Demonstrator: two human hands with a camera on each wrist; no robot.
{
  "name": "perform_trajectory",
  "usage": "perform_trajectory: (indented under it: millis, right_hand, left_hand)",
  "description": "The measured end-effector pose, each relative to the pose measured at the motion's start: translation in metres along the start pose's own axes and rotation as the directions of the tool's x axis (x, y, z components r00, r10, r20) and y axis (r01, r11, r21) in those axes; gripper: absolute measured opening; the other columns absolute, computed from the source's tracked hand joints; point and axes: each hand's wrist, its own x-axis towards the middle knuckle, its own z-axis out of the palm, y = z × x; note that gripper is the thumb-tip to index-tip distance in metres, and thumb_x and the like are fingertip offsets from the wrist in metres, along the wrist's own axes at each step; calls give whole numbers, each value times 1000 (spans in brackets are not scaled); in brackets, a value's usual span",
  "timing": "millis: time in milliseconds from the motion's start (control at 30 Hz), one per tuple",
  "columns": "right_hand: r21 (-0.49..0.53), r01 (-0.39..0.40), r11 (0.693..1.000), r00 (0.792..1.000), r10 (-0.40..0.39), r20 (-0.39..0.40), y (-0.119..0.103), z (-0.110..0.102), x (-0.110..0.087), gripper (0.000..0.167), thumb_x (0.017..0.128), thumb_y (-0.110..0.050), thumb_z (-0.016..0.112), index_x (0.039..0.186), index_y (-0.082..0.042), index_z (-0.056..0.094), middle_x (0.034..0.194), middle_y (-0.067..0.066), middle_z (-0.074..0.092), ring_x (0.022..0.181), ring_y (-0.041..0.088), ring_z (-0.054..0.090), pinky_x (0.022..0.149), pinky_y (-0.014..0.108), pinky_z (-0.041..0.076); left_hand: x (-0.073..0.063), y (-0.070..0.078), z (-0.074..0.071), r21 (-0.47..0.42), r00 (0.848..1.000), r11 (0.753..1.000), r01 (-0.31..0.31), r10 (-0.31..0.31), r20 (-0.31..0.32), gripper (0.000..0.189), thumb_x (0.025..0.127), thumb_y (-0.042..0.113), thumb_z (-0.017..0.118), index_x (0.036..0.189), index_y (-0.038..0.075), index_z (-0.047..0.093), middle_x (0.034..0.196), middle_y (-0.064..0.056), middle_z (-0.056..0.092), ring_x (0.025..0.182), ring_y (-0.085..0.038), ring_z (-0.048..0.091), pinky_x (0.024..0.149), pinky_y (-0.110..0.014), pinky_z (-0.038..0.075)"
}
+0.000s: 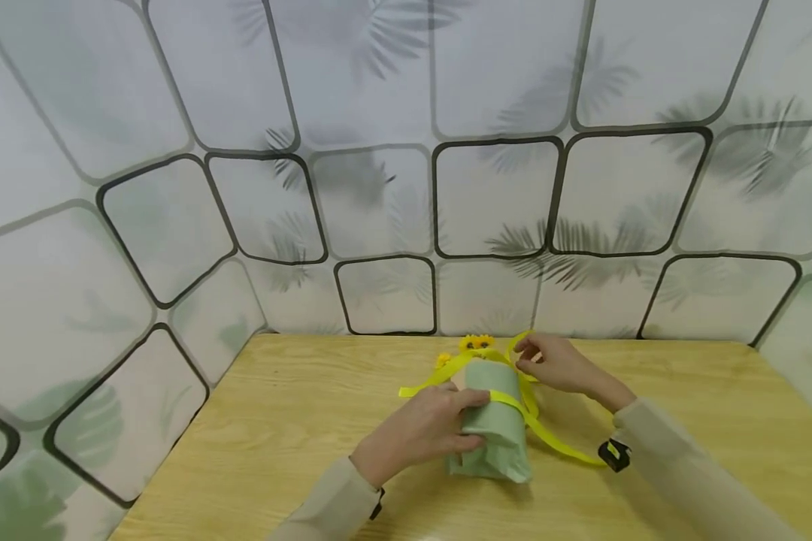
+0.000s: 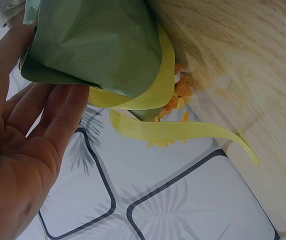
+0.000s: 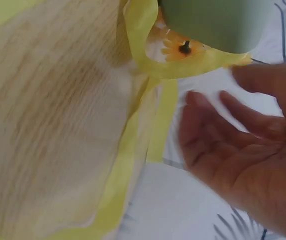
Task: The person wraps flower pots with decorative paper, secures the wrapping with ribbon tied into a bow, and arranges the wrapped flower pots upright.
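Green rounded paper bundle point(image 1: 492, 439), my left hand point(image 1: 425, 422) gripping!
Right hand point(image 1: 553, 364) loose, fingers parted, beside flat yellow ribbon point(image 2: 165, 131); slack could cause slipping.

Pale wood table point(image 1: 298, 421) that showed its grain, green bundle point(image 1: 504, 437) that lay on it, yellow ribbon point(image 1: 562, 446) that trailed over the wood, flowers point(image 1: 477, 343) that lay near the far edge

Both forearms reach forward, the left hand point(image 1: 431, 425) gripping, the right hand point(image 1: 556, 365) bent-fingered.
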Motion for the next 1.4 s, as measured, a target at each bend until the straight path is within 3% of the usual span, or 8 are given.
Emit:
perform_trajectory:
  millis: [100, 233, 367, 500, 600, 900, 1267, 1400]
  right_hand:
    - [-95, 33, 995, 999, -29, 45, 5, 4, 1, 24, 94, -11, 70, 112, 6, 69, 98, 12, 73, 88, 23, 69, 74, 38, 59]
    - [-116, 24, 993, 998, -18, 52, 10, 12, -1, 11, 90, -8, 72, 98, 0, 74, 87, 5, 74, 79, 15, 66, 71, 35, 57]
    - [-127, 4, 992, 998, -13, -67, 8, 12, -1, 7, 92, -9, 69, 92, -5, 74, 85, 4, 73, 77, 14, 64, 69, 33, 55]
    - [-85, -13, 996, 972, -7, -236, 0, 0, -6, 11, 95, -10, 64, 98, -5, 74, 88, 5, 73, 78, 15, 64, 70, 33, 53]
    - [-34, 35, 999, 958, -43, -283, -13, -5, -10, 14, 96, -9, 63, 102, -6, 75, 87, 3, 73, 77, 14, 63, 68, 31, 52]
    - [-93, 204, 975, 954, -219, -204, -46, 2, -21, 13, 92, -7, 66, 94, -11, 77, 75, -8, 67, 67, 1, 54, 61, 22, 47]
    - [-98, 372, 923, 895, -385, -227, -51, 18, -16, 5, 89, -7, 77, 92, -11, 79, 72, -10, 69, 66, -4, 58, 61, 21, 54]
    - [-88, 400, 912, 889, -409, -205, -53, 21, -16, 7, 88, -6, 78, 93, -10, 80, 75, -8, 71, 67, -3, 59, 62, 20, 55]
  left_hand:
    - [0, 0, 1, -9, 1000, 1000, -8, 8, -11, 47, 89, 30, 82, 129, 14, 64, 116, 2, 72, 99, -4, 62, 83, -10, 49]
    - [-1, 0, 1, -17, 1000, 1000, -8, 8, 0, 47, 89, 30, 82, 130, 14, 64, 114, 3, 72, 94, -4, 60, 82, -9, 47]
    - [0, 1, 1, 3, 1000, 1000, -1, 1, 0, 48, 89, 31, 81, 131, 16, 64, 114, 5, 72, 90, -2, 58, 79, -9, 46]
    - [4, 4, 5, -7, 1000, 1000, -3, 3, -22, 48, 89, 32, 82, 131, 16, 64, 113, 5, 73, 87, -1, 57, 77, -9, 46]
    - [3, 6, 7, -7, 1000, 1000, 6, -6, -29, 47, 89, 32, 82, 130, 16, 65, 109, 5, 74, 83, -1, 56, 74, -9, 46]
    - [3, 0, 2, 30, 999, 999, -27, 28, -39, 44, 86, 32, 84, 123, 18, 63, 82, 8, 63, 70, -3, 47, 61, -11, 38]
    - [4, -3, 1, -56, 999, 998, -14, 12, -38, 53, 88, 28, 84, 132, 11, 61, 115, 1, 72, 86, -2, 59, 76, -13, 49]
    - [2, -3, 1, -60, 999, 998, -7, 5, -42, 54, 87, 30, 84, 131, 11, 59, 118, 1, 71, 90, -2, 60, 78, -13, 50]
